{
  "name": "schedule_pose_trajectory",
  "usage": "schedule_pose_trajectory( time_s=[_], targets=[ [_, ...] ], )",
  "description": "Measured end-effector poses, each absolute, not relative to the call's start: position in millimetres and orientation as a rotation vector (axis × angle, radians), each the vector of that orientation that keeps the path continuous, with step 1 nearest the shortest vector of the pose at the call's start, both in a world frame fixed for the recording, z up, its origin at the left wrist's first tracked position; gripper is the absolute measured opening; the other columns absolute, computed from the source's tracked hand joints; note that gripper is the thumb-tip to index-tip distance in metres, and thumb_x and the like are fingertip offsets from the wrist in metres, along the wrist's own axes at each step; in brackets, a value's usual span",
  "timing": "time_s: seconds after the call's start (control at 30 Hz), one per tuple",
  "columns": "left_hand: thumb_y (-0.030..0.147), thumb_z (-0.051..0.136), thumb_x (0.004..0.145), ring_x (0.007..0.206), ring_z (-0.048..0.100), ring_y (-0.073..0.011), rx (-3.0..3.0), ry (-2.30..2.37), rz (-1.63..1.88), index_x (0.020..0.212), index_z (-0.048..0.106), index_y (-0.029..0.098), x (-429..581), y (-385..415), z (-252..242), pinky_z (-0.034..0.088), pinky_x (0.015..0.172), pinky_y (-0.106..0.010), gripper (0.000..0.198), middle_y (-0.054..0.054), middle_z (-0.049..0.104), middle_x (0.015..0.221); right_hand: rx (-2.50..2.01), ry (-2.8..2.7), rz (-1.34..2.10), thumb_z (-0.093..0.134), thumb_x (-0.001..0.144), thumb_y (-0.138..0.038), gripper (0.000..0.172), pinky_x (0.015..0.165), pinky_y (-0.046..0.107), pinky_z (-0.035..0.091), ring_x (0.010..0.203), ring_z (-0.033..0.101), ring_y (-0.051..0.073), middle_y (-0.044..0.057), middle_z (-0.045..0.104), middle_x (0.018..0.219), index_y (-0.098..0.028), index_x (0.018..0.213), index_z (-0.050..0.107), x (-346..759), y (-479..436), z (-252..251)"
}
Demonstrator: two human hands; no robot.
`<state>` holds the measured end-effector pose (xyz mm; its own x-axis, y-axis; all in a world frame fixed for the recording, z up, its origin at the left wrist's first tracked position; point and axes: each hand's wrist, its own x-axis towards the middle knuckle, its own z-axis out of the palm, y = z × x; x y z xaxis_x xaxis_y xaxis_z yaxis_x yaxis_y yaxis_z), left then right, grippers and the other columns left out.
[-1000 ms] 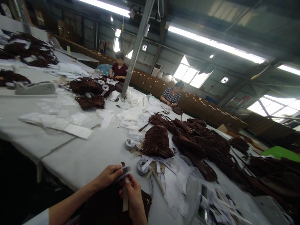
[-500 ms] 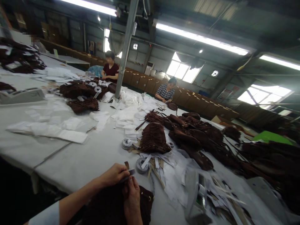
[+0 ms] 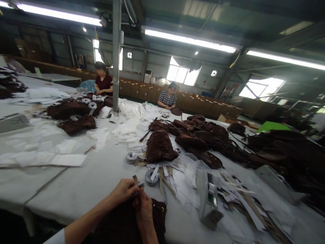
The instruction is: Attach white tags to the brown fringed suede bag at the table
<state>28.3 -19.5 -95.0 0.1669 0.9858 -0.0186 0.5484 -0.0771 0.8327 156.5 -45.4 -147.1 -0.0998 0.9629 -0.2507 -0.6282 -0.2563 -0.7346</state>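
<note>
Just above a dark brown bag [image 3: 116, 222] at the table's front edge, my two hands meet with their fingertips close together. My left hand [image 3: 124, 190] is closed in a pinch on a narrow grey and brown strip [image 3: 140, 185], whose brown end sticks up past the fingers. My right hand [image 3: 143, 206] is closed too, its thumb and fingertips pinching the strip's near part over the bag. Gold-coloured eyelets show on the bag's right side. Beyond my fingers lies a roll of grey tape [image 3: 151, 177]. Part of the strip is hidden by my fingers.
A fringed brown bag [image 3: 161, 146] lies ahead, beside a heap of brown bags [image 3: 203, 142]. A grey tape dispenser [image 3: 210, 198] stands right, near paper strips [image 3: 243, 206]. White sheets [image 3: 68, 160] lie left. A metal post [image 3: 116, 61] rises behind; two people work across the table.
My view has turned to the right and levelled, so the table and room shift left in the picture. My hands keep nearly the same pinch on the strip.
</note>
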Motion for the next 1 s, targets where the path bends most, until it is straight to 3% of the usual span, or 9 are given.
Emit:
schedule_pose_trajectory(
  time_s=[0.23,0.5,0.77,1.0],
  targets=[
    [0.049,0.05,0.082,0.058,0.049,-0.0142,1.793,1.438,0.843,0.064,0.054,0.016,29,-30,-106,0.034,0.055,-0.022,0.038,0.001,0.057,0.059,-0.812,-0.585,1.625,0.074,0.068,-0.044,0.034,0.039,0.019,0.026,0.039,0.032,0.005,-0.007,0.042,0.042,-0.015,0.059,0.058,155,-50,-150],
    [0.045,0.043,0.086,0.056,0.046,-0.0119,1.938,1.284,0.841,0.062,0.053,0.016,36,-39,-103,0.033,0.054,-0.021,0.039,0.002,0.053,0.057,-0.789,-0.498,1.605,0.076,0.065,-0.044,0.033,0.039,0.017,0.03,0.042,0.036,0.004,-0.008,0.044,0.052,-0.016,0.073,0.06,158,-57,-153],
    [0.047,0.049,0.083,0.062,0.055,-0.0165,1.826,1.534,0.92,0.066,0.059,0.016,47,-39,-108,0.037,0.058,-0.023,0.037,-0.003,0.063,0.063,-0.753,-0.46,1.538,0.072,0.069,-0.042,0.029,0.042,0.016,0.033,0.044,0.039,0.004,-0.008,0.047,0.055,-0.017,0.073,0.058,153,-48,-155],
    [0.041,0.05,0.085,0.074,0.063,-0.0159,1.765,1.568,1.005,0.109,0.055,0.018,50,-52,-110,0.042,0.067,-0.022,0.033,-0.007,0.068,0.099,-0.761,-0.541,1.483,0.069,0.07,-0.046,0.031,0.044,0.018,0.036,0.046,0.044,0.006,-0.006,0.051,0.056,-0.017,0.072,0.06,153,-53,-153]
  ],
)
